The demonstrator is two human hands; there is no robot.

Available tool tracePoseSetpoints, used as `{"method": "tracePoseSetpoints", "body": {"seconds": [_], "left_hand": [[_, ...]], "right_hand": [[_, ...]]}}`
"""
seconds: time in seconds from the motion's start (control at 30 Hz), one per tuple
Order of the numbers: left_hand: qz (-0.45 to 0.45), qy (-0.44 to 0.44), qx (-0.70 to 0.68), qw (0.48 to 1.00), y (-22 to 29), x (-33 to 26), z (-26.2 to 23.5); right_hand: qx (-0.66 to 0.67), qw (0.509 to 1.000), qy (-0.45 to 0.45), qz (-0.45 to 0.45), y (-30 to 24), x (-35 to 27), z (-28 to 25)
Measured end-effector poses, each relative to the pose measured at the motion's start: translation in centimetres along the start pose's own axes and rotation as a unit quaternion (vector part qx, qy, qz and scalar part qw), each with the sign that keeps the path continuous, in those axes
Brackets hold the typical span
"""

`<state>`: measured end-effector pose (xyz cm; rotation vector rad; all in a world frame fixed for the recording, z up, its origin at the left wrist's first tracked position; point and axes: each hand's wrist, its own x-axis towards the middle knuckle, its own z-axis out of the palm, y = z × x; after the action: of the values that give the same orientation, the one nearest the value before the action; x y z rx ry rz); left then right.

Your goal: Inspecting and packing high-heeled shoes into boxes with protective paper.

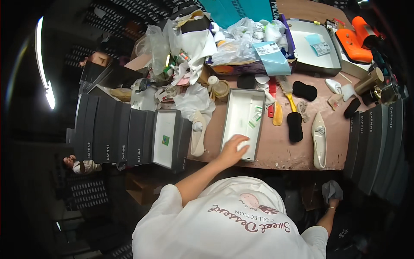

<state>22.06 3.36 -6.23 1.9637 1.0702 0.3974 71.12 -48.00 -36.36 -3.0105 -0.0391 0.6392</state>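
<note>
My left hand (235, 149) is over the near end of an open grey shoe box (236, 113) with a white inside. Its fingers are curled, with something white between them that I cannot make out. A green-and-white packet (255, 116) lies in this box. Low at the right, past the table's edge, my right hand (334, 202) is closed on a crumpled pale grey sheet (332, 191), paper or cloth. One cream pointed flat shoe (198, 134) lies left of the box. The other cream shoe (319, 140) is at the right, with a wad inside.
Dark shoe boxes (113, 131) stand in a row at left, more boxes (374, 146) at right. An open box (165, 138) holds a small green packet. Black sponges (295, 127), a yellow-handled brush (290, 98) and an orange tool (355, 43) lie behind. A carton (250, 67) holds crumpled wrapping.
</note>
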Motion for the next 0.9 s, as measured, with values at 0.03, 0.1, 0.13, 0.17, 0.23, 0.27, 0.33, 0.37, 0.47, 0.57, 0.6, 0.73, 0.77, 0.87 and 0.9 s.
{"method": "tracePoseSetpoints", "body": {"seconds": [0.03,0.1,0.13,0.17,0.23,0.27,0.33,0.37,0.47,0.57,0.6,0.73,0.77,0.87,0.9], "left_hand": [[0.022,0.054,0.090,0.994,-2.4,-0.9,-1.5],[0.013,0.176,0.215,0.961,-6.4,-1.8,-5.3],[-0.058,0.197,0.180,0.962,-9.4,-1.2,-7.2],[-0.113,0.199,0.153,0.961,-9.6,0.0,-9.5],[-0.058,0.220,0.254,0.940,-12.7,2.4,-11.5],[-0.045,0.221,0.297,0.928,-13.5,4.1,-11.8],[-0.082,0.195,0.365,0.907,-16.0,6.6,-11.7],[-0.092,0.164,0.374,0.908,-18.4,7.1,-12.2],[-0.098,0.146,0.323,0.930,-22.6,8.0,-13.4],[-0.033,0.349,0.098,0.931,-21.1,7.0,-17.9],[-0.028,0.342,-0.060,0.937,-18.9,6.1,-20.2],[0.025,0.230,-0.491,0.840,-9.0,0.7,-27.2],[0.001,0.198,-0.531,0.824,-5.7,-0.6,-28.2],[-0.033,0.142,-0.585,0.797,-3.9,-1.1,-28.0],[-0.040,0.145,-0.590,0.793,-4.2,-1.5,-28.3]], "right_hand": [[0.043,0.989,-0.139,0.016,-4.0,-1.3,-1.0],[0.064,0.929,-0.365,0.019,-11.8,-8.0,-5.4],[0.056,0.919,-0.390,-0.011,-13.8,-10.8,-5.7],[0.053,0.908,-0.415,-0.040,-15.7,-13.5,-5.8],[0.092,0.864,-0.483,-0.106,-20.3,-19.5,-6.3],[0.084,0.851,-0.483,-0.188,-21.5,-21.3,-5.5],[0.082,0.834,-0.435,-0.330,-24.7,-26.0,-5.2],[0.085,0.829,-0.390,-0.391,-27.1,-29.3,-6.6],[0.108,0.822,-0.325,-0.455,-32.0,-37.0,-10.5],[0.176,0.799,-0.356,-0.451,-35.3,-42.0,-11.2],[0.204,0.784,-0.376,-0.449,-36.8,-43.3,-10.8],[0.288,0.687,-0.320,-0.585,-48.4,-50.8,-11.2],[0.329,0.664,-0.306,-0.598,-51.4,-52.7,-11.1],[0.285,0.612,-0.484,-0.556,-58.0,-53.6,-10.2],[0.283,0.613,-0.461,-0.576,-58.6,-55.4,-10.2]]}}
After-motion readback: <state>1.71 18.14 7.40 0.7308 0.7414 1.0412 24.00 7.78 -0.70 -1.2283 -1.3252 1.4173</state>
